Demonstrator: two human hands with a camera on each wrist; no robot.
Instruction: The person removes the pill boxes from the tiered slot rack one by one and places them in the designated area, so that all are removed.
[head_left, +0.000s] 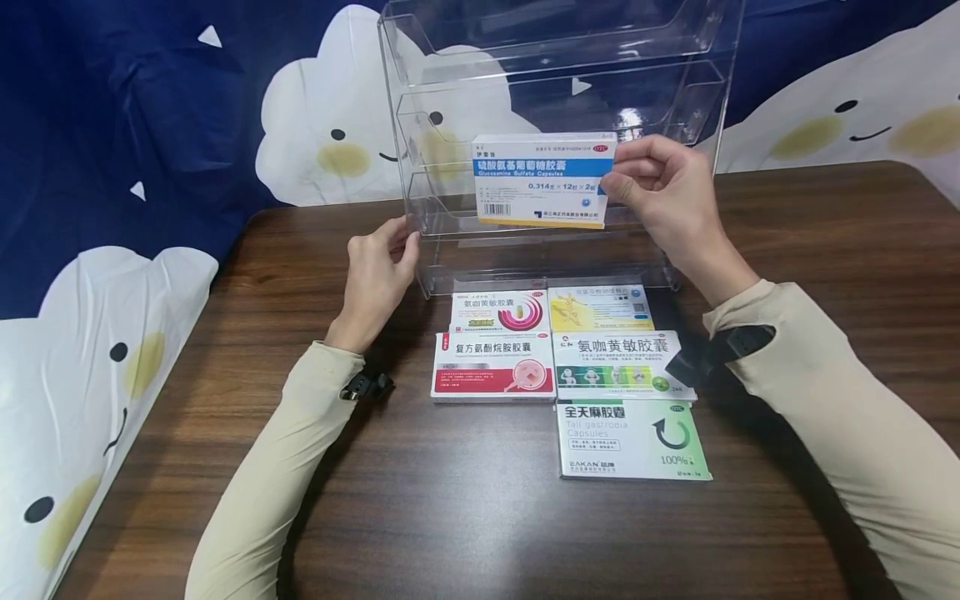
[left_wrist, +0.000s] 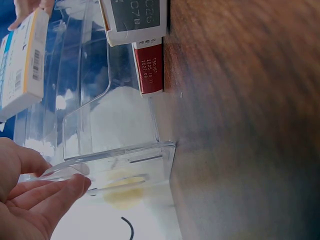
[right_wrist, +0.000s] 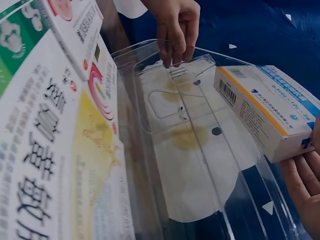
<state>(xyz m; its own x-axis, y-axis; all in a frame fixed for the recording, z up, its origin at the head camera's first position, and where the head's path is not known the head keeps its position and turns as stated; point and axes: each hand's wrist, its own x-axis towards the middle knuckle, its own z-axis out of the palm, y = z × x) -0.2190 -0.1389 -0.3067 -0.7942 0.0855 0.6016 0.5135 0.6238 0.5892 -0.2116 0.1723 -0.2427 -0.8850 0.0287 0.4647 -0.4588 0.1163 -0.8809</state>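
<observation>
My right hand (head_left: 671, 187) grips the right end of a white medicine box (head_left: 540, 185) with a blue band, labelled Glucosamine Sulfate Capsules. The box is raised in front of the middle tiers of a clear plastic display rack (head_left: 600, 265), its printed face towards me. Lower down, my left hand (head_left: 375, 275) pinches the rack's left side edge between thumb and fingers. In the left wrist view, those fingers (left_wrist: 55, 197) lie on either side of the transparent side panel. From the right wrist view, the box's (right_wrist: 260, 107) barcode end points towards the left hand.
Before the rack on the wooden table (head_left: 450, 517) lie several medicine boxes: a pink-ringed one (head_left: 498, 312), a yellow one (head_left: 600, 308), a red-and-white one (head_left: 492, 367), a white-and-green one (head_left: 622, 367) and a Tall Gastrodia one (head_left: 632, 440). A blue cloud-patterned cloth (head_left: 150, 108) hangs behind.
</observation>
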